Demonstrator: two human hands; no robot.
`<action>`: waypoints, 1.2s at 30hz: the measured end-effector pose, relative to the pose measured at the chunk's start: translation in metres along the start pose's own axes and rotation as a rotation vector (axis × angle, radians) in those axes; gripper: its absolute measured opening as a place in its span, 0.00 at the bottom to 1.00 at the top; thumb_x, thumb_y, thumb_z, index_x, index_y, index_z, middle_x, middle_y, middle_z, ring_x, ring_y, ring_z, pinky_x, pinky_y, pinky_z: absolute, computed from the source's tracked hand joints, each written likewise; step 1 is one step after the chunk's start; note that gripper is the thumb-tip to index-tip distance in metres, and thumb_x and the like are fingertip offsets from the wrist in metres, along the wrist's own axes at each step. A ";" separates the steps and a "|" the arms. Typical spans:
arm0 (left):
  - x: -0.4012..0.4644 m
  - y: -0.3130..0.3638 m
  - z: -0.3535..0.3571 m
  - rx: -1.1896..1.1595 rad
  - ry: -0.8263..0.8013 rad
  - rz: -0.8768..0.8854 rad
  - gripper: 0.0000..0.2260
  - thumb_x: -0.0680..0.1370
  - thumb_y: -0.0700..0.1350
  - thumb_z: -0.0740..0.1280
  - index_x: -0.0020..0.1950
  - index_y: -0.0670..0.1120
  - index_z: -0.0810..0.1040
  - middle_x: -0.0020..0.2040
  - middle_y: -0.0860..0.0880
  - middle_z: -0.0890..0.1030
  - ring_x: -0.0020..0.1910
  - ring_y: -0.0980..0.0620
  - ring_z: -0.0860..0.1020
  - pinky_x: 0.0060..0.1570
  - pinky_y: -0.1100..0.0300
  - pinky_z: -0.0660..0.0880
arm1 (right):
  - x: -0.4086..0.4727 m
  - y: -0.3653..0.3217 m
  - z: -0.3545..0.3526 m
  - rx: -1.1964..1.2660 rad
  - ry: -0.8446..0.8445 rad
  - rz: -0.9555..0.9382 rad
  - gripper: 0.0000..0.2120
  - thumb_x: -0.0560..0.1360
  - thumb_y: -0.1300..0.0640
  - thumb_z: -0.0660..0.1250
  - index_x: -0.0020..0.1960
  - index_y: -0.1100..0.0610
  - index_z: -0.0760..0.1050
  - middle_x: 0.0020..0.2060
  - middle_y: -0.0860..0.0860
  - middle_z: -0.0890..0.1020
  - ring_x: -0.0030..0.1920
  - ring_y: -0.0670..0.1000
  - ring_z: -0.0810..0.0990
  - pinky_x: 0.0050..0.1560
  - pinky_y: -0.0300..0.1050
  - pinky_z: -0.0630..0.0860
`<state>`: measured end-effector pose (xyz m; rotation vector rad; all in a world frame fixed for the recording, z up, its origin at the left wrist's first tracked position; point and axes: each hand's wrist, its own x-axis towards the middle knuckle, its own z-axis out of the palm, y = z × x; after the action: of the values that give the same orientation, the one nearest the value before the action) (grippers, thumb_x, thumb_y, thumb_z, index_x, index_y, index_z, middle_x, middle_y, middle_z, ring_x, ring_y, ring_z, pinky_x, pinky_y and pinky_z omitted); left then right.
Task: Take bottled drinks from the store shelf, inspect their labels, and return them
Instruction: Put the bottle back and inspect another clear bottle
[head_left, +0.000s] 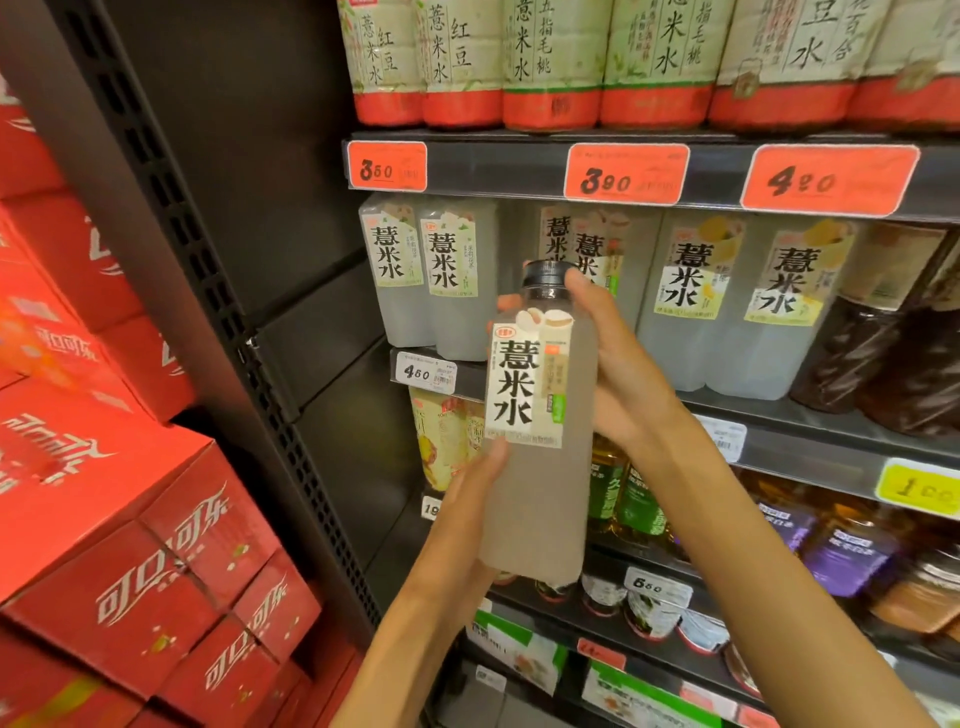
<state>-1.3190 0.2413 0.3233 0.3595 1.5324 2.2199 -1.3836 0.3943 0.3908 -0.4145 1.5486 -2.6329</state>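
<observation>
Fingers (584, 283) of the right hand (623, 374) curl round the bottle (535, 441) near its cap; the left hand (467, 499) cups its lower body. It stands upright between them, label facing the person. Its gap in the shelf row (514, 244) lies at twelve o'clock, just behind, nearer the right hand.

Dark metal shelving (519, 166) beside stacked red cartons (130, 519).
</observation>
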 end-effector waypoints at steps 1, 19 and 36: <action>0.001 0.001 0.003 -0.014 -0.019 0.013 0.28 0.68 0.68 0.67 0.65 0.58 0.75 0.62 0.44 0.79 0.61 0.42 0.78 0.57 0.45 0.76 | -0.001 -0.002 0.000 0.006 0.004 -0.001 0.24 0.74 0.42 0.63 0.60 0.58 0.79 0.51 0.55 0.84 0.51 0.52 0.82 0.49 0.46 0.79; 0.007 -0.027 0.036 0.049 -0.007 0.057 0.21 0.79 0.66 0.49 0.66 0.63 0.72 0.61 0.51 0.80 0.60 0.52 0.78 0.52 0.61 0.78 | -0.033 -0.022 -0.019 -0.045 0.047 0.048 0.21 0.75 0.45 0.64 0.63 0.55 0.74 0.54 0.55 0.83 0.57 0.58 0.81 0.55 0.50 0.79; 0.024 0.000 0.000 0.046 -0.271 -0.166 0.30 0.72 0.73 0.54 0.68 0.59 0.73 0.66 0.50 0.77 0.65 0.50 0.74 0.59 0.56 0.75 | -0.036 -0.020 -0.006 -0.280 0.375 -0.136 0.15 0.74 0.46 0.69 0.54 0.56 0.78 0.40 0.50 0.85 0.42 0.48 0.84 0.41 0.39 0.79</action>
<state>-1.3399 0.2527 0.3229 0.5060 1.4148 1.9237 -1.3485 0.4161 0.3982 -0.0345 2.0824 -2.7177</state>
